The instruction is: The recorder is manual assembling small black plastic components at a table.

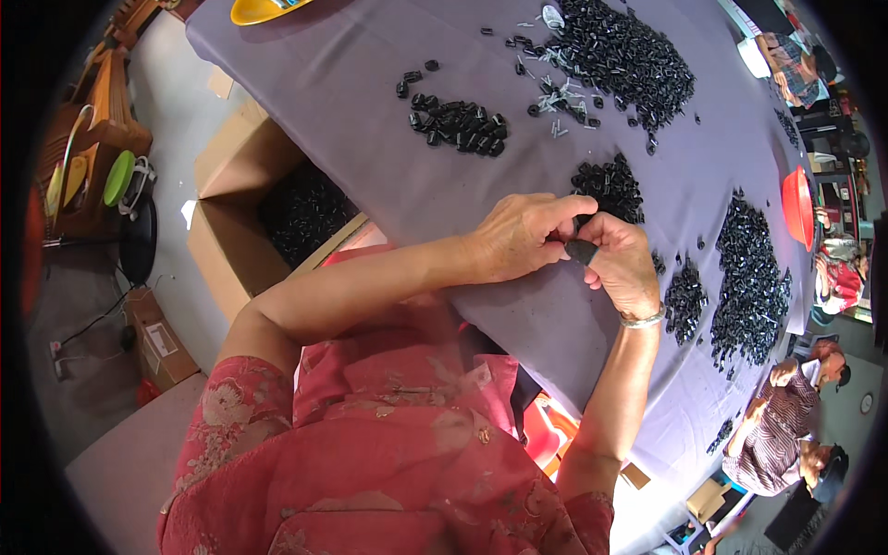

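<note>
Above the table's near side my two hands meet, fingers closed and fingertips almost touching. My left hand point(523, 236) pinches a small black piece, mostly hidden by the fingers. My right hand point(624, 264), with a silver bracelet at the wrist, grips a dark grey, wedge-like piece point(581, 251) at the fingertips. Whether the two pieces are joined cannot be made out. Just beyond my hands lies a heap of small black parts point(610, 185). To the right of my right hand is another small black heap point(685, 303).
A grey-purple cloth point(370, 102) covers the table. Larger black piles point(638, 69) lie far and right point(749, 277), with short pale pins point(560, 97) among the far ones. An open cardboard box point(227, 217) of black parts stands left. People point(772, 430) sit along the right side.
</note>
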`<state>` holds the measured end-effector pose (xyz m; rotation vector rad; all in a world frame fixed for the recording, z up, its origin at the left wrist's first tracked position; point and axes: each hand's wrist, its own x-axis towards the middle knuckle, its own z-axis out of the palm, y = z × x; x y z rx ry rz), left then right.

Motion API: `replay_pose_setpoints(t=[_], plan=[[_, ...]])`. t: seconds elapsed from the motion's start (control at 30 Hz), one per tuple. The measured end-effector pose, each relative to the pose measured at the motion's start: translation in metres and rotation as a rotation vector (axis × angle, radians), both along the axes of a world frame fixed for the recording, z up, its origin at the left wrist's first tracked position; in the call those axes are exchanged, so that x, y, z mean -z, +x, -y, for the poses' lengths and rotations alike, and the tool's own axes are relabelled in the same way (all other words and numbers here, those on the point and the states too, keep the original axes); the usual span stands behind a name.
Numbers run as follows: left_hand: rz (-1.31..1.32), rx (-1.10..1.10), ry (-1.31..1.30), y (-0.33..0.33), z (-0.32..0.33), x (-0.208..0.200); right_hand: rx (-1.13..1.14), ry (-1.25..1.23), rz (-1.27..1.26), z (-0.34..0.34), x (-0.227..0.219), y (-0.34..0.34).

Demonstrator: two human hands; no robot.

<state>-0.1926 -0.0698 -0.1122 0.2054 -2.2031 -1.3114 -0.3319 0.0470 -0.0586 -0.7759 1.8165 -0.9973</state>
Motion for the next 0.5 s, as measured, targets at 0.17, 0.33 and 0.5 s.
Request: replay_pose_setpoints(t=[0.17,0.33,0.5], plan=[[0.051,0.071,0.043,-0.0016,0.0051,-0.0029,0.017,-0.002,0.060,0.0026,-0.0005,-0.0005],[0.047,0.079,-0.086,-0.0038,0.0070,0.0013,0.016,-0.043,0.118,0.0035,0.0037,0.0007],[0.084,0.099,-0.010,-0.0006,0.0070,-0.0049,-0.038,-0.031,0.121,0.0011,0.0022,-0.0034]])
